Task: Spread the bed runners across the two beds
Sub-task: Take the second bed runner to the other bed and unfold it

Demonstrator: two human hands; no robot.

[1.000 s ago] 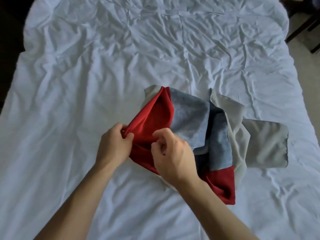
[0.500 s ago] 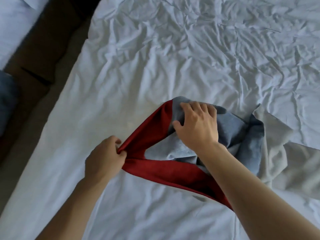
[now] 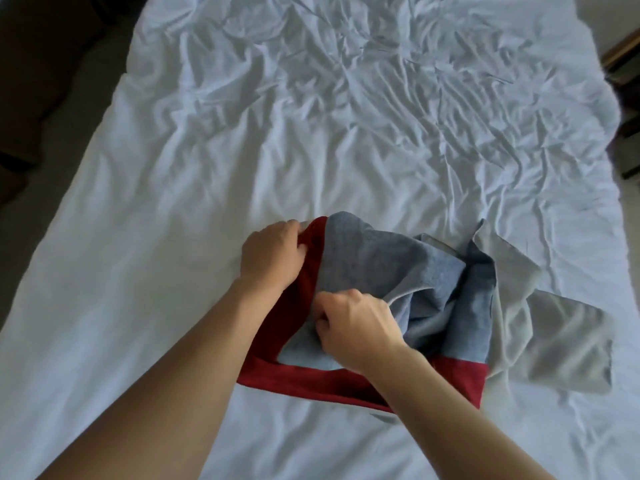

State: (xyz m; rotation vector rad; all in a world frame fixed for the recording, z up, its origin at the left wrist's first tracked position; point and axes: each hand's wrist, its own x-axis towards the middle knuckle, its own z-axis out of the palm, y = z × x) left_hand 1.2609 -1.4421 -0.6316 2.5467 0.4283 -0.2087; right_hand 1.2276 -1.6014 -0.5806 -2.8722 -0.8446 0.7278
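1. The bed runner [image 3: 388, 271] lies bunched on the near middle of the bed [image 3: 242, 150], a heap of blue-grey cloth with a red border and a pale grey lining.
2. The left hand [image 3: 273, 258] grips the red border at the heap's far left corner, its fingers [image 3: 300, 252] curled into the cloth.
3. The right hand [image 3: 353, 323] pinches the blue-grey cloth near the heap's middle, fingers curled tight, knuckles up.
4. The red border runs from the left hand down under the left forearm, then along the heap's near edge to the right.
5. A flap of pale grey lining [image 3: 561, 341] lies flat to the right of the heap, well short of the bed's right edge.
6. The wrinkled white sheet lies open beyond the heap and wide to its left.
7. The bed's left edge borders a dark floor [image 3: 52, 109]; dark furniture [image 3: 623, 57] stands past the right edge.
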